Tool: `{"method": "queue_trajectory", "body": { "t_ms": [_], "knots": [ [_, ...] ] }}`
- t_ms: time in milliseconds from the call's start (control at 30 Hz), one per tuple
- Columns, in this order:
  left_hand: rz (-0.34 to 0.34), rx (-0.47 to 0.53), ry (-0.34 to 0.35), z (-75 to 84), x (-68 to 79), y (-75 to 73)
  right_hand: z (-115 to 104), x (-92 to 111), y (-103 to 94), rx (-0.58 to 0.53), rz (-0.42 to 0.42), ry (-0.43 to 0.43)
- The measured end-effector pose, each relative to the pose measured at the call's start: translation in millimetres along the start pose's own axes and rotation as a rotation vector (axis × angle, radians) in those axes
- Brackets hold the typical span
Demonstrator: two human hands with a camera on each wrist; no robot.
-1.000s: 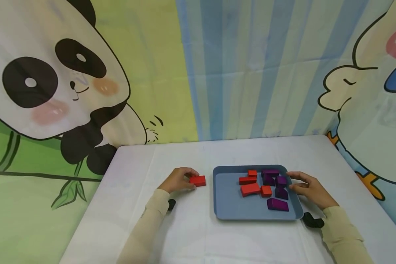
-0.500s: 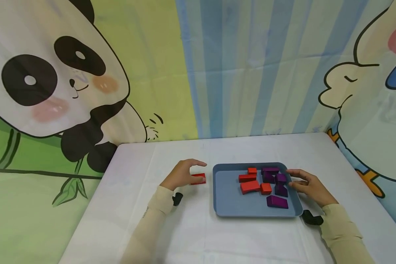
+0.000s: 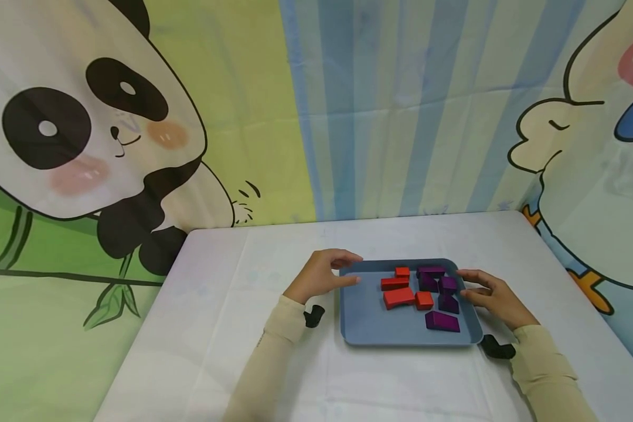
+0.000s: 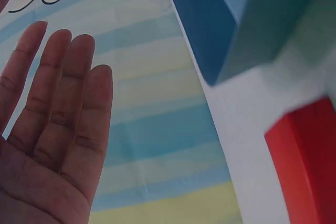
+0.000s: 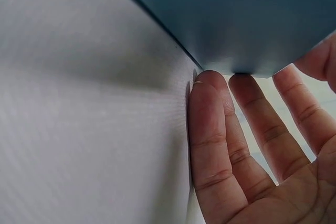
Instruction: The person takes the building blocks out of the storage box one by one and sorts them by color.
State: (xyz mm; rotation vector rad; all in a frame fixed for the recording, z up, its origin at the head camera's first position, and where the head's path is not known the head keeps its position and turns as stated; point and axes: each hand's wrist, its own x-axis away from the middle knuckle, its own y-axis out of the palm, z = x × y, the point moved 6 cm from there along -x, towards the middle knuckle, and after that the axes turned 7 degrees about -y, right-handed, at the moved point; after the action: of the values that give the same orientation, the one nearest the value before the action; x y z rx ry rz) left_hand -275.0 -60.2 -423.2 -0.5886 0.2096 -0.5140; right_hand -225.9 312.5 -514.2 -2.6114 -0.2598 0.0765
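Left hand and right hand are well apart, at opposite ends of a blue-grey tray. Left: fingers straight, holding nothing, fingertips over the tray's left end from the head view; can't tell if they touch the rim. Right: fingertips touch the outer wall, not clamped. Inside, four red blocks around the middle, five purple blocks toward the right. Loose red block on the white tabletop just outside the tray's left end, hidden from the head view. Risks, my guess: tray nudged left shoves the loose one; fingertip-only hold lets an end drop, blocks skid. Patterned backdrop behind.
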Motion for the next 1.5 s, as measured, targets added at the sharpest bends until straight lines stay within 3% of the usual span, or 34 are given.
{"method": "queue_trajectory", "body": {
  "t_ms": [233, 500, 700, 900, 1267, 1500],
  "knots": [
    [0.014, 0.124, 0.038, 6.1, -17.9, 22.9, 3, -1, -1.3, -0.002, 0.003, -0.001],
    [-0.032, 0.248, -0.022, 2.8, -34.7, 53.8, 3, -3, 1.6, -0.013, -0.004, -0.009],
    [-0.076, 0.277, -0.044, -5.7, -42.2, 73.2, 5, -3, 3.1, -0.024, -0.003, 0.001],
    [-0.099, 0.220, -0.117, -16.7, -45.2, 89.3, 4, -1, 2.0, -0.023, -0.005, 0.003],
    [-0.154, -0.086, -0.170, -23.3, -44.9, 98.6, 3, -3, 0.6, -0.018, -0.015, 0.017],
    [-0.184, -0.042, -0.163, -26.8, -45.5, 102.9, 3, -2, 1.6, -0.026, -0.013, 0.022]
  ]
}}
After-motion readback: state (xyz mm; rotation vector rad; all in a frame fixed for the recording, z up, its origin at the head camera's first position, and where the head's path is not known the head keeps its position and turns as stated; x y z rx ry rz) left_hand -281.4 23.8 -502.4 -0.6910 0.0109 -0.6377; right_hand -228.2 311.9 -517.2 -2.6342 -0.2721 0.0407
